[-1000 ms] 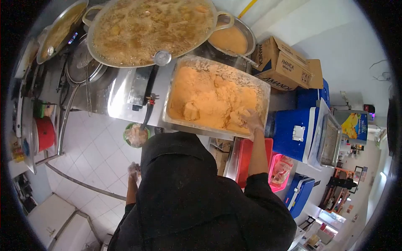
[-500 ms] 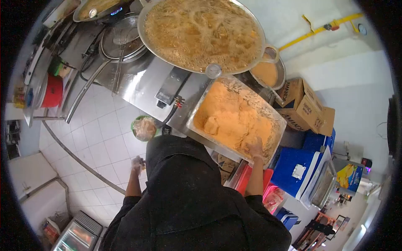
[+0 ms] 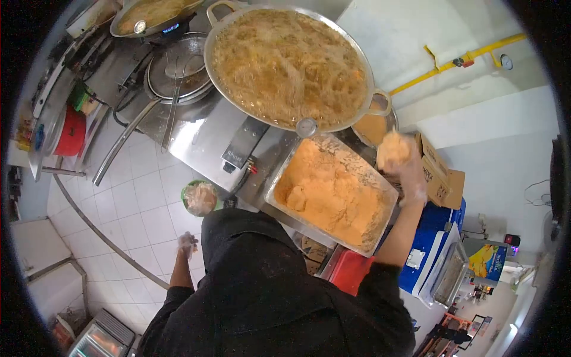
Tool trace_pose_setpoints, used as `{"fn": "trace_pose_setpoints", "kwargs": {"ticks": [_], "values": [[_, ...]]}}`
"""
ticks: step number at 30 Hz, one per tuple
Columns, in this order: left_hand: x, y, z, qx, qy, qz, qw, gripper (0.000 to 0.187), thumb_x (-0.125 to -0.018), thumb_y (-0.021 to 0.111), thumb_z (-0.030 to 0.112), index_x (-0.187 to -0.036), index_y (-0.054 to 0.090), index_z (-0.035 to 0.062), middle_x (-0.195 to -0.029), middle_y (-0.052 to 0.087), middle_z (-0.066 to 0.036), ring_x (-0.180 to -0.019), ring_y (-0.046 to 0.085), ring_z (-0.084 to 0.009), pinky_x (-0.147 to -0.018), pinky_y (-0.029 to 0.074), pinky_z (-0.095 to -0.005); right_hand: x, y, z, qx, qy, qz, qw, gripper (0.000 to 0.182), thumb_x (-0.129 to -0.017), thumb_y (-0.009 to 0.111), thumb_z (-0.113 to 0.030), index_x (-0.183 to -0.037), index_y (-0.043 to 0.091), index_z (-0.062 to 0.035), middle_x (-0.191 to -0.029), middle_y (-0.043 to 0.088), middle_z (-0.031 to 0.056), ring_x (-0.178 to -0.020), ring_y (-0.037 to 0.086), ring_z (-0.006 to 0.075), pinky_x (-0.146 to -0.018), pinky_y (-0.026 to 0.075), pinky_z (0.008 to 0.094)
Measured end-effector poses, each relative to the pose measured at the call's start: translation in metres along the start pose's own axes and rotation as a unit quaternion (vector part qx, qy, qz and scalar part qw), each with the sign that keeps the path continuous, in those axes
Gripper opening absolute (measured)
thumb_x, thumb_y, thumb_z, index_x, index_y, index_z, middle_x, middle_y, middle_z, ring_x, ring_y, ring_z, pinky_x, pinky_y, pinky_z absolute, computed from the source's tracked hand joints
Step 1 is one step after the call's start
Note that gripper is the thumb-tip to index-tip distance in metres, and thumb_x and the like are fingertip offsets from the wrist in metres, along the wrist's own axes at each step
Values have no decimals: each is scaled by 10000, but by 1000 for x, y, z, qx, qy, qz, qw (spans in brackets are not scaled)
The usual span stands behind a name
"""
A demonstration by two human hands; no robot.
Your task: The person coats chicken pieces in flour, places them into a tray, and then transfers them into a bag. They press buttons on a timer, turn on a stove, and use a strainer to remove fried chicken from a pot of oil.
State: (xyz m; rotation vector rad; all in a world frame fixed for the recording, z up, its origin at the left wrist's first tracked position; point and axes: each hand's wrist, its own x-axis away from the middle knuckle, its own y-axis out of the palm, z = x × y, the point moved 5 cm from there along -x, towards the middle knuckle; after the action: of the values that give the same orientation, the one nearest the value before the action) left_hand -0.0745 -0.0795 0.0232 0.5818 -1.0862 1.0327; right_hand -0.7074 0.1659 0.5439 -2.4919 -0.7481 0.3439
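Note:
My right hand [image 3: 407, 178] is raised beyond the right edge of the flour tray, its fingers wrapped round a flour-coated piece [image 3: 394, 149]. Beside that piece is a metal bowl [image 3: 394, 116] of orange liquid, partly hidden. Orange flour with a lumpy surface fills the metal tray [image 3: 272, 193]. Above the tray, a large pan [image 3: 209, 56] holds bubbling oil, with a round thermometer [image 3: 306, 127] at its rim. Low at my left side, over the tiled floor, my left hand [image 3: 188, 243] hangs with its fingers apart and nothing visible in it.
Strainers [image 3: 178, 83] rest on the steel counter [image 3: 193, 140] at left, near a second pan [image 3: 151, 18]. A green bowl with a plastic bag [image 3: 200, 198] sits below. Cardboard boxes [image 3: 437, 172] and a blue cooler [image 3: 419, 256] stand right, and a hose [image 3: 107, 229] crosses the left side.
My right hand has left the flour and moved up and right, now with a coated piece in it. My left hand has shifted slightly, and the view has moved a little.

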Motion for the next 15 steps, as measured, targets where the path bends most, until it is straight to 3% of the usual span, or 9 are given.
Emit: {"fn": "trace_pose_setpoints", "kwargs": {"ticks": [1, 3, 6, 7, 9, 12, 15], "values": [[0, 4, 4, 19, 12, -2, 1000, 297, -924, 434, 347, -755, 518, 118, -641, 555, -71, -477, 468, -183, -413, 382, -343, -28, 5, -25, 42, 7, -52, 998, 530, -688, 655, -26, -1199, 514, -18, -1069, 602, 78, -965, 582, 168, -859, 488, 295], [-4, 5, 6, 66, 65, -25, 995, 260, -921, 473, 324, -772, 527, 118, -671, 576, -80, -476, 484, -180, -391, 406, -321, -88, 26, -42, -51, -33, -99, 993, 522, -692, 672, -47, -1191, 523, -14, -1098, 602, 92, -984, 586, 173, -854, 496, 299], [-33, -7, -12, 139, 174, -127, 967, 385, -935, 530, 438, -826, 564, 70, -717, 589, -76, -587, 584, -201, -462, 487, -328, -182, 71, -78, 151, -109, -155, 970, 533, -702, 694, -37, -1203, 515, -13, -1092, 610, 112, -981, 601, 181, -842, 516, 304], [-22, -7, -11, 121, 144, -87, 978, 384, -931, 537, 440, -834, 567, 70, -724, 596, -77, -593, 590, -200, -473, 493, -328, -212, 89, -80, 199, -154, -179, 951, 532, -711, 695, -24, -1209, 509, -14, -1083, 615, 115, -968, 612, 186, -818, 536, 309], [13, -7, -10, 88, 83, -4, 993, 382, -922, 552, 446, -850, 572, 71, -737, 610, -80, -604, 600, -200, -494, 506, -327, -256, 131, -79, 179, -48, -215, 959, 556, -714, 733, -54, -1219, 502, -25, -1095, 615, 126, -923, 635, 198, -734, 579, 319], [7, -26, -57, 181, 116, -8, 976, 328, -911, 544, 440, -888, 583, 115, -733, 622, -71, -499, 554, -180, -399, 465, -310, -320, 187, -66, 253, -7, -281, 926, 625, -713, 779, -110, -1259, 478, -63, -1081, 623, 133, -900, 650, 206, -643, 602, 324], [38, -33, -87, 315, 142, -44, 937, 353, -908, 540, 472, -914, 574, 121, -743, 626, -67, -521, 564, -174, -428, 471, -305, -333, 226, -81, 276, 36, -325, 904, 694, -719, 799, -132, -1321, 454, -115, -1112, 638, 140, -919, 652, 233, -703, 595, 333]]}}
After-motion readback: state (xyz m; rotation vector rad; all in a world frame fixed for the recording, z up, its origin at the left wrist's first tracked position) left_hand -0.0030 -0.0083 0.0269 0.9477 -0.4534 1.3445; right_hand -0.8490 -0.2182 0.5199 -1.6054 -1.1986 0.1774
